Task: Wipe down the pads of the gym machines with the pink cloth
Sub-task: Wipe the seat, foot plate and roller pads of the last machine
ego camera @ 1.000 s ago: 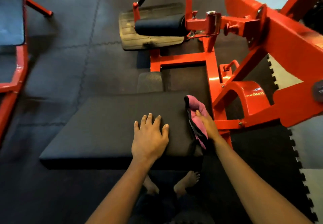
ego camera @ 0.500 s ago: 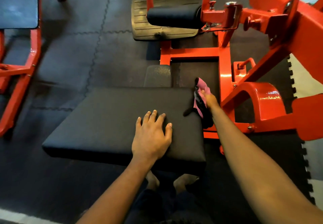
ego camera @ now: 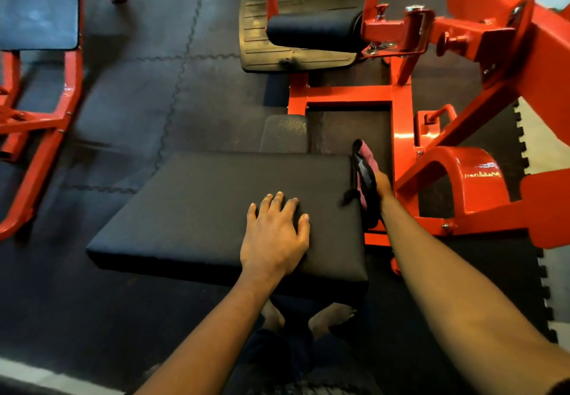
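- Head view: your left hand (ego camera: 274,240) lies flat on the black seat pad (ego camera: 191,209), fingers (ego camera: 279,201) straight and relaxed, holding nothing.
- Your right hand (ego camera: 383,185) grasps the pink cloth (ego camera: 366,155) against the pad's right side edge. The cloth hides most of your fingers and sticks up beyond them.
- The red frame (ego camera: 401,135) stands just right of that hand.

Your left hand (ego camera: 274,237) lies flat, palm down, fingers straight and spread; your right hand (ego camera: 383,185) reaches forward, arm outstretched, fingers hidden.
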The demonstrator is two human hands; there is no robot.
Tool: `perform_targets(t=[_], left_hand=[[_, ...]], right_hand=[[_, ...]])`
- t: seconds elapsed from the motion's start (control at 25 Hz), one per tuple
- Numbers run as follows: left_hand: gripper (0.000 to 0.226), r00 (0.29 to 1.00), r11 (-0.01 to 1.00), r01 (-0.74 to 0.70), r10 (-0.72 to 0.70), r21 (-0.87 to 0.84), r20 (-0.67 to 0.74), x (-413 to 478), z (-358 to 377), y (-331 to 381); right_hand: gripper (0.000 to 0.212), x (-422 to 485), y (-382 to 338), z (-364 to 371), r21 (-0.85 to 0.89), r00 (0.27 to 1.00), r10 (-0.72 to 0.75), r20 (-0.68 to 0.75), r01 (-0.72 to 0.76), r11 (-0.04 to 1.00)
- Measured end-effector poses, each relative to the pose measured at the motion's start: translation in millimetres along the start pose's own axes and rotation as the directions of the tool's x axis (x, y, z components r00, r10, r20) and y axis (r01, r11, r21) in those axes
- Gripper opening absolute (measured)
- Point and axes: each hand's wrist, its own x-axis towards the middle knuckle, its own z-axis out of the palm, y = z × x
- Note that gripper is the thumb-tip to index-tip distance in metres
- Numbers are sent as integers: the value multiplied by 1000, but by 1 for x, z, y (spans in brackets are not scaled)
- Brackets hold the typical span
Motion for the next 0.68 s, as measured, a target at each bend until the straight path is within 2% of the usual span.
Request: perform_targets(t=[0.04,0.08,0.16,0.2,0.24,0.32,0.36,0.4,0.44,0.48,0.56,0.64,0.68], left_hand=[[56,1000,1000,0,0,1,-4,-1,0,0],[56,1000,1000,1,-1,-1,-5,-1,1,0],[57,1000,1000,-1,1,-3,-4,-1,3,-1],[57,1000,1000,-1,1,-5,-6,0,3,-1],[57,1000,1000,0,0,-7,-7,0,4,-2],[57,1000,1000,-7,7,-7,-8,0,5,-2],[56,1000,1000,-9,9,-6,-9,0,5,-2],[56,1000,1000,-10,10,-5,-9,1,5,-2],[56,1000,1000,-9,9,-3,-12,1,5,-2],[55,1000,1000,-9,9,0,-22,2,5,-2],[54,999,1000,-14,14,2,-46,1,6,-2],[53,998,1000,-15,15,1,-63,2,8,-3],[53,997,1000,-12,12,-1,-71,2,9,-3]], right_hand=[[39,-31,-18,9,-68,995,-69,-69,64,996],[31,-49,-27,13,-66,988,-136,-77,131,989],[30,-63,-29,16,17,973,-229,3,229,973],[33,-60,-26,19,32,972,-234,33,233,972],[40,-44,-19,12,23,979,-198,52,197,980],[76,17,8,-1,161,985,-12,174,-17,987],[85,24,13,0,172,989,6,148,-32,985],[84,37,22,-3,221,995,25,97,-46,974],[75,33,24,-4,234,997,-21,79,2,972],[64,7,14,-1,176,997,-2,79,-12,984],[60,-54,-3,7,-21,997,-70,-14,70,997],[50,-65,4,5,-48,988,-151,26,152,987],[44,-68,7,4,-56,986,-169,-11,168,984]])
